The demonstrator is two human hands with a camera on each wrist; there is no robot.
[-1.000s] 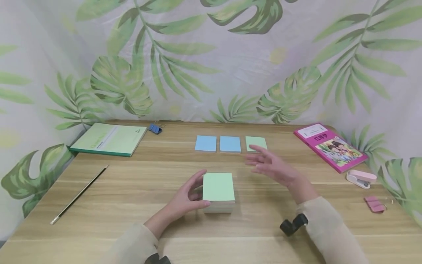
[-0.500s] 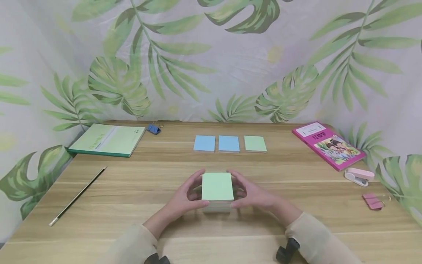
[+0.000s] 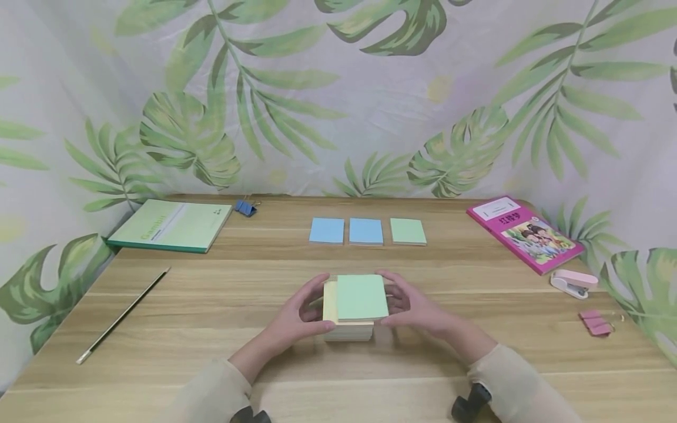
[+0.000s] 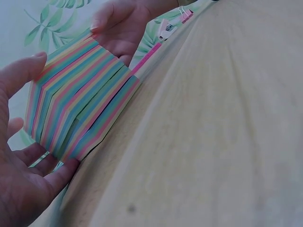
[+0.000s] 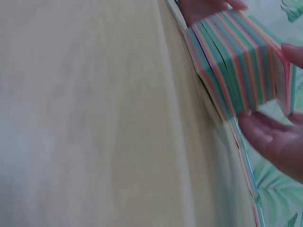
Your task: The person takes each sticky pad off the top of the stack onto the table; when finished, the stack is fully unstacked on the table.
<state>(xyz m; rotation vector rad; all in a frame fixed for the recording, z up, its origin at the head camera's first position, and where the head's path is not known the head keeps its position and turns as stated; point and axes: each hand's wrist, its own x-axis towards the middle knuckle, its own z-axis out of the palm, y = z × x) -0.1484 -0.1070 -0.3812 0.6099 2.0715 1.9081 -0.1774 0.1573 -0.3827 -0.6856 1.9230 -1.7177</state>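
A thick multicoloured block of sticky notes (image 3: 348, 330) stands on the wooden table (image 3: 222, 294) in front of me. My left hand (image 3: 302, 310) grips its left side, thumb at the near corner. My right hand (image 3: 411, 305) holds the green top section (image 3: 362, 296) by its right edge; that section sits shifted to the right, baring a yellow layer (image 3: 330, 303). In the left wrist view the striped block (image 4: 80, 109) lies between both hands. The right wrist view shows a split in the block (image 5: 239, 64) near my fingers (image 5: 272, 135). Farther back lie two blue pads (image 3: 326, 230) (image 3: 366, 231) and a green pad (image 3: 408, 231) in a row.
A green notebook (image 3: 171, 225) and a blue binder clip (image 3: 244, 207) lie at the back left, a pencil (image 3: 123, 315) at the left. At the right are a pink book (image 3: 523, 234), a pink stapler (image 3: 573, 284) and pink clips (image 3: 597, 323). A leaf-print cloth hangs behind.
My right hand came back from the far green pad to the block, then slid the green top section to the right, baring yellow beneath. The left hand stayed on the block.
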